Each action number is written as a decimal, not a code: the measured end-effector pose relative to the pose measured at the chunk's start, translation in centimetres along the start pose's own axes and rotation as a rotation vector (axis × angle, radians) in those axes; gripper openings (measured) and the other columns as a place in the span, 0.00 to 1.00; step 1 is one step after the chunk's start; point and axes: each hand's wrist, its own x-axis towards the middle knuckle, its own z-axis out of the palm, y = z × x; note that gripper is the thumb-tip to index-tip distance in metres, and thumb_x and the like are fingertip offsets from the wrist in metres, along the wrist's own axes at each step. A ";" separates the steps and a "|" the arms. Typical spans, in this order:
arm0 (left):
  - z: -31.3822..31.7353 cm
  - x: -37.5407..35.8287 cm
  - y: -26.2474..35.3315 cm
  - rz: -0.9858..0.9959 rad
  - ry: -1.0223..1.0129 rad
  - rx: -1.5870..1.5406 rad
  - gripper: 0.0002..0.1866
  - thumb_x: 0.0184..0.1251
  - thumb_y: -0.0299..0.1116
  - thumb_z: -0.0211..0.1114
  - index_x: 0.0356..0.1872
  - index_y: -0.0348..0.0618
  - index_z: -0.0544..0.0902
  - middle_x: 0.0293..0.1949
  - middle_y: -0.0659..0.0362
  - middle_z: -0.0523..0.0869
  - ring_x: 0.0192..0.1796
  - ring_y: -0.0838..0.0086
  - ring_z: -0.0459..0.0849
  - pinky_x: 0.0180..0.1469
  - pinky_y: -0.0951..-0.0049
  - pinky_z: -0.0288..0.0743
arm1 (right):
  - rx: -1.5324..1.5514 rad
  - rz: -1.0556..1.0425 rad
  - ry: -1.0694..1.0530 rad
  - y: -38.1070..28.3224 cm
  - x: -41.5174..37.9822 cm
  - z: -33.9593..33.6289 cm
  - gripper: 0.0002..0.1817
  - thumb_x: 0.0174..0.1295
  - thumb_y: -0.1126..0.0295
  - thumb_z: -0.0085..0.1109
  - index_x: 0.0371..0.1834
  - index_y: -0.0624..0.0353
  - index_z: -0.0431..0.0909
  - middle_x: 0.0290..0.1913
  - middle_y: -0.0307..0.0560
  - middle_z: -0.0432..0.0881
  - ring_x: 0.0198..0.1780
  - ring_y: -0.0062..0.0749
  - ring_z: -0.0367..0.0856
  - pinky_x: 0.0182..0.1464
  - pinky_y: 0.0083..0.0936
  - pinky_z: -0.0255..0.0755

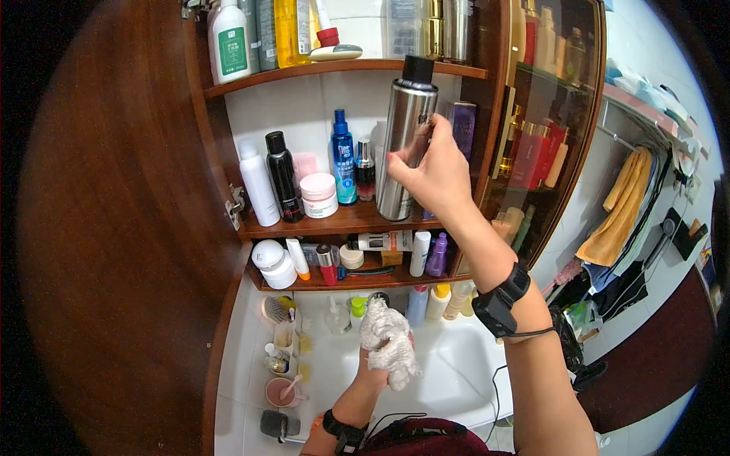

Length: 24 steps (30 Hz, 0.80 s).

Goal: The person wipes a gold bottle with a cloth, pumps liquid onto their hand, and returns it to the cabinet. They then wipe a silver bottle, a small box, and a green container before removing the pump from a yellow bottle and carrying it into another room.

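Note:
My right hand [433, 167] is wrapped round a tall silver spray can [395, 137] with a black cap, held upright at the middle shelf [327, 226] of the wooden cabinet. The can's base overlaps the shelf's front edge in this view. Lower down, over the white sink [449, 372], my left hand [371, 370] grips a crumpled white cloth [386, 338] that hides most of its fingers. Left of the can on that shelf stand a dark serum bottle [365, 171], a blue spray bottle [344, 163], a pink-and-white jar [318, 194], a black can [284, 178] and a white can [258, 186].
An open wooden door [114, 228] fills the left side. The upper shelf [342, 67] holds several bottles, and the lower shelf [365, 280] jars and tubes. Glass-fronted shelves [544, 99] stand at right. A pink cup [280, 392] sits by the sink; a yellow towel [620, 205] hangs far right.

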 end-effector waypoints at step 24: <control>-0.4 0.2 -0.3 -0.046 0.029 0.025 0.15 0.62 0.29 0.61 0.49 0.45 0.71 0.38 0.58 0.78 0.37 0.74 0.80 0.35 0.73 0.78 | -0.243 0.085 -0.178 5.3 1.5 3.1 0.57 0.45 0.62 0.71 0.70 0.68 0.37 0.49 0.70 0.76 0.49 0.58 0.78 0.49 0.39 0.73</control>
